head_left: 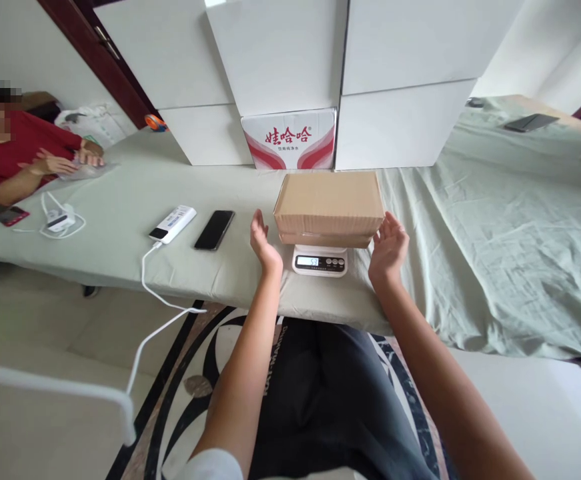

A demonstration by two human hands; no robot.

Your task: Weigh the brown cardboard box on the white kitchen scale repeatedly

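Atop white scale (320, 263), cardboard box (329, 200) between left fingers (257, 223) (extended, empty, apart) and right fingers (395, 227) (loosely uncurled, contact unclear).

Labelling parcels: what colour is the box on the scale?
The box is brown, in the head view.

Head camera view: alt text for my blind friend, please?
A brown cardboard box rests on a white scale on a cloth-covered table, between the wearer's open left hand and open right hand. White boxes stand behind; a black phone lies to the left, and another person in red is farther left.
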